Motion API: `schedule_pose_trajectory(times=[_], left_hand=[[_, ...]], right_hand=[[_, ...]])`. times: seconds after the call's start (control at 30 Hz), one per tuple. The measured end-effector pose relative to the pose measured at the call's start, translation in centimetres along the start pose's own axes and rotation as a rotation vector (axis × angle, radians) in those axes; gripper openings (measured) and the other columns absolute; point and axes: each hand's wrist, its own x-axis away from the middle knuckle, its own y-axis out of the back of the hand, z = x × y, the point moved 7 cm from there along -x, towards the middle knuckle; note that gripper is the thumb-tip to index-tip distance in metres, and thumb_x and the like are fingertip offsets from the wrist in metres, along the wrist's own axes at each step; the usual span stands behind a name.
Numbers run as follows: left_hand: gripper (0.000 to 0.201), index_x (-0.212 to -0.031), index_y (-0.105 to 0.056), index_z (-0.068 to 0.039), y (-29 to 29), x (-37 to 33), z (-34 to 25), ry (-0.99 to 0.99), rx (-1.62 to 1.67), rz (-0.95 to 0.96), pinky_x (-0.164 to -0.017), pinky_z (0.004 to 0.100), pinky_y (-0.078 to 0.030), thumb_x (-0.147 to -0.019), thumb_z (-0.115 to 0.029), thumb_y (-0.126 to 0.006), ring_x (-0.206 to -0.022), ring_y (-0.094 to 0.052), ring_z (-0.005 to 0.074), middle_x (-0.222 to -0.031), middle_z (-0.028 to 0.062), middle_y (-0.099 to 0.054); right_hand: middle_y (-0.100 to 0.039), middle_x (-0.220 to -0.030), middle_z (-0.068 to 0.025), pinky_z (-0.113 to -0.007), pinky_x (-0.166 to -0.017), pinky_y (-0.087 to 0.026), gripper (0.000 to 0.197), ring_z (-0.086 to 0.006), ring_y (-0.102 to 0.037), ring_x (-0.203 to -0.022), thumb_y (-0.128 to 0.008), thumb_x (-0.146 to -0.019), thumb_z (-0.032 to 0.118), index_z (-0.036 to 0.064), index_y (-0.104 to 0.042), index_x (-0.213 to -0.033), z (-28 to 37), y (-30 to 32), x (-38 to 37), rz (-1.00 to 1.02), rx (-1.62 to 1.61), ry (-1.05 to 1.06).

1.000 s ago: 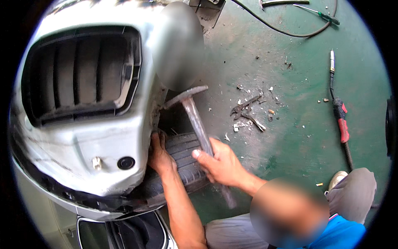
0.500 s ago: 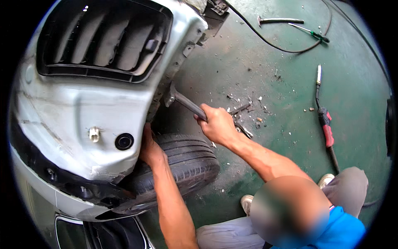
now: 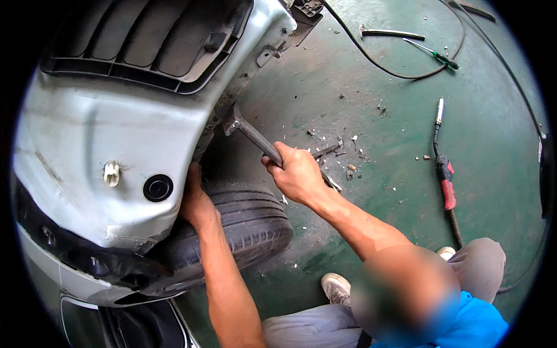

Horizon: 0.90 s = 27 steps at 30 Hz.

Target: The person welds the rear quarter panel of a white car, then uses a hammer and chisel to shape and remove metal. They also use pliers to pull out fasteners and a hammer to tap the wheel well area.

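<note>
The green workshop floor (image 3: 499, 133) takes up most of what I can see. Over its left side hangs a pale grey car bumper (image 3: 116, 127), scuffed, with a dark grille opening at the top and 1 round black hole (image 3: 158, 187) low down. Under its edge sits the tyre (image 3: 249, 220), tread facing out.

A person in a blue top crouches beside it with both arms reaching into the wheel arch. The right hand (image 3: 296, 174) is clenched around the handle of a hammer (image 3: 255, 138), gripped about halfway along. The hammer's head is up against the torn inner edge of the arch, just above the tyre. The left hand (image 3: 197, 203) is pressed between bumper edge and tyre. Its fingers go behind the panel, so I cannot tell whether they grip or only brace.

To my eye, short controlled blows suit this tight spot, and a grip nearer the handle's end would give more swing. The left hand's fingers lie close to the strike point and ought to stay clear of it.

Further right lie a red-handled welding torch (image 3: 444, 174), a black cable (image 3: 377, 64), a screwdriver (image 3: 435, 55) and scattered debris (image 3: 348, 156).
</note>
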Motion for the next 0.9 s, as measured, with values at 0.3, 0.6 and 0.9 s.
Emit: schedule_pose_trajectory(times=[0.3,0.6,0.9], left_hand=[[0.046,-0.127,-0.060,0.005,-0.3,0.1,-0.1,0.046,0.070,0.017,-0.100,0.0364,-0.048,-0.085,-0.004,-0.078,-0.114,-0.058,0.0241,-0.128,0.0136,-0.062],[0.045,-0.126,-0.061,0.006,0.3,-0.3,0.2,-0.051,-0.012,0.010,-0.101,0.0366,-0.045,-0.085,-0.004,-0.077,-0.113,-0.057,0.0233,-0.128,0.0129,-0.063],[0.036,-0.120,-0.065,0.006,-0.1,-0.1,0.3,-0.011,-0.010,0.005,-0.095,0.0339,-0.049,-0.087,-0.003,-0.075,-0.107,-0.060,0.0218,-0.121,0.0118,-0.066]], right_hand=[[-0.069,-0.082,-0.0228,-0.054,-0.072,-0.051,0.016,-0.0447,-0.067,-0.083,-0.065,-0.088,0.021,0.0065,-0.066,-0.096,0.5,1.6,-0.2,0.086,0.097,-0.052],[-0.067,-0.079,-0.0221,-0.054,-0.068,-0.049,0.021,-0.0435,-0.066,-0.080,-0.065,-0.091,0.029,0.0078,-0.064,-0.096,-0.5,3.4,0.4,0.002,0.089,-0.031],[-0.058,-0.064,-0.0180,-0.040,-0.056,-0.047,0.018,-0.0324,-0.061,-0.057,-0.070,-0.091,0.021,0.0068,-0.065,-0.100,-0.4,6.4,0.1,-0.258,-0.155,0.182]])
